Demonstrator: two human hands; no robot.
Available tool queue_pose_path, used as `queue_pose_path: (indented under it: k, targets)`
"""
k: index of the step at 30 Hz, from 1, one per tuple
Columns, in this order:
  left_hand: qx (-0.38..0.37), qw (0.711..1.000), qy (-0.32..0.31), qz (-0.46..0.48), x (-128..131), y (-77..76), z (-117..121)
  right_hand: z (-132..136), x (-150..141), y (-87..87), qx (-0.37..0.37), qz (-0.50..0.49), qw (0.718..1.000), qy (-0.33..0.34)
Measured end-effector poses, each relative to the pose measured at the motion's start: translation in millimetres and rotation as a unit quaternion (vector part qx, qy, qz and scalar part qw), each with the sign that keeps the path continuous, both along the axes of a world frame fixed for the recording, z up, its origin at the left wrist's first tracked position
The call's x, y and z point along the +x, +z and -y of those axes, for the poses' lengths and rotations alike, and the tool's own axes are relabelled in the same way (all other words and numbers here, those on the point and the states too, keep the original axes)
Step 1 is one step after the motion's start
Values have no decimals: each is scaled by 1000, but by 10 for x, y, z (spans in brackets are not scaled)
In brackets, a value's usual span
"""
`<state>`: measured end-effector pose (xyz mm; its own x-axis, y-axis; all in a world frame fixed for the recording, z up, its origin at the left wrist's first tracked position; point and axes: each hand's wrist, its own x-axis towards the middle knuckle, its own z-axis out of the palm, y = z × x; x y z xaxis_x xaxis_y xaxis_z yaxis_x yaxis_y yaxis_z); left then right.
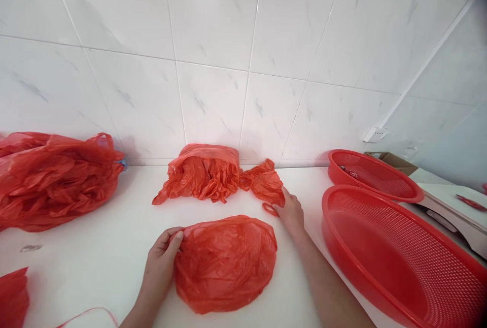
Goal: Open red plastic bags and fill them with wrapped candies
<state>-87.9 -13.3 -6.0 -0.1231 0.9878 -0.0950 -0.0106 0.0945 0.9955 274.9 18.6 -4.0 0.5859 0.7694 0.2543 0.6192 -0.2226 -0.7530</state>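
A red plastic bag (226,267) lies puffed out on the white table in front of me. My left hand (166,249) pinches its left edge between thumb and fingers. Further back to the right, my right hand (291,211) is closed on the end of a crumpled red plastic bag (264,182). The left end of that crumpled bag touches a bundle of red bags (203,173) against the wall, whose folded ends spill forward. Part of my right hand's grip is hidden behind its back.
A large heap of red bags (57,181) lies at the left. A piece of red plastic (13,297) and a thin red strip (89,310) are at the front left. On the right stand two red mesh baskets (380,262), a scale (441,221) and a cardboard box (397,163).
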Motion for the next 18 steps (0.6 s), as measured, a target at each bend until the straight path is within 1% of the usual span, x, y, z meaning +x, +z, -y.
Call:
queue_pose_path:
  k: [2,4,7,9,11,14,18]
  targets:
    - [-7,1000,-8,6,1,2,-6,41,80,20,10,-32,999,-17]
    - [-10,1000,-17,9,3,5,-17,83,147,52,42,-66,996,-51]
    - [-10,1000,-23,4,9,18,-33,96,194,124,108,-122,981,-106]
    - [-5,1000,-22,-1,16,36,-36,50,185,188,141,-164,969,-121]
    - [0,1000,-22,-3,25,56,-34,-41,152,263,160,-205,959,-116]
    - [4,1000,-22,0,35,78,-28,-248,74,386,169,-249,949,-96]
    - [14,1000,-27,5,33,67,-36,-582,-66,519,157,-270,947,-81]
